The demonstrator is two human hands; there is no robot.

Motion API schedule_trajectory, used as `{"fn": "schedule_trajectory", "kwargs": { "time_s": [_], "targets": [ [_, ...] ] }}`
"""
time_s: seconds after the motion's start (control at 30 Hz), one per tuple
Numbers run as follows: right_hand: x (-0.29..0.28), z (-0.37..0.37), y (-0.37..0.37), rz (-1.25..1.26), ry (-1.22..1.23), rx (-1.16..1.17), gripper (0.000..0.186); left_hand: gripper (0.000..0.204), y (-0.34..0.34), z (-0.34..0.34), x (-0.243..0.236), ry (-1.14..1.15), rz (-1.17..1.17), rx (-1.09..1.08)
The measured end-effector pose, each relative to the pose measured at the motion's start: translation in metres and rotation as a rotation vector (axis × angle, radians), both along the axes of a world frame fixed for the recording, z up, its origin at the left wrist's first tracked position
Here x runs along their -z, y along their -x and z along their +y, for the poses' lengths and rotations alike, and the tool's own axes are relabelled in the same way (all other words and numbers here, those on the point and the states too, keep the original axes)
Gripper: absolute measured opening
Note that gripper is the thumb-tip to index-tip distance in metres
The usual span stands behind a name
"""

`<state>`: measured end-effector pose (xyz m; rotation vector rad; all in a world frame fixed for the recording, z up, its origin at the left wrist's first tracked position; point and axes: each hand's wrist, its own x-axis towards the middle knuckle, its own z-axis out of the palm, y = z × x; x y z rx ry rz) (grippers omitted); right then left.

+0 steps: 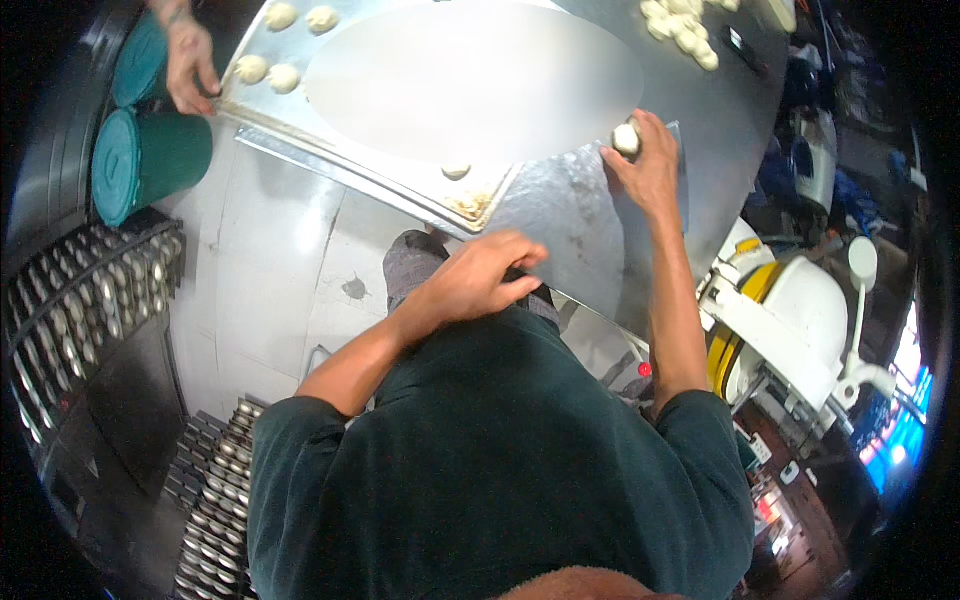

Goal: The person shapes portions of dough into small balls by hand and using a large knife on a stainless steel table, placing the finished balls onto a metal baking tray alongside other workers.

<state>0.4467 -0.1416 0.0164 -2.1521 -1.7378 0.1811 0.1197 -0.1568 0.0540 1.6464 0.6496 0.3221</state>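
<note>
My right hand is stretched out over the round metal table and is shut on a small white dough ball. My left hand lies flat at the table's near edge, fingers extended, holding nothing. A metal baking tray sits at an angle on the table's left part, with a few dough balls in its far corner and one small piece near its closest corner. Another person's hand touches the tray's far left edge.
A pile of dough pieces lies at the table's far right. Two teal bins stand on the floor at left. Racks of metal moulds fill the left and lower left. A white and yellow machine stands at right.
</note>
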Motion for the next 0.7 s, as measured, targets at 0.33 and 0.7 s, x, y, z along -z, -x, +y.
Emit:
{"fn": "schedule_trajectory", "kwargs": {
  "time_s": [0.33,0.7],
  "targets": [
    [-0.009,-0.06,-0.045,0.358,0.063,0.117,0.04,0.027,-0.205,0.083,0.059,-0.504,-0.168,0.002],
    [0.034,-0.13,-0.006,0.078,-0.188,-0.128,0.016,0.015,-0.17,0.024,0.08,-0.849,-0.061,-0.127]
  ]
}}
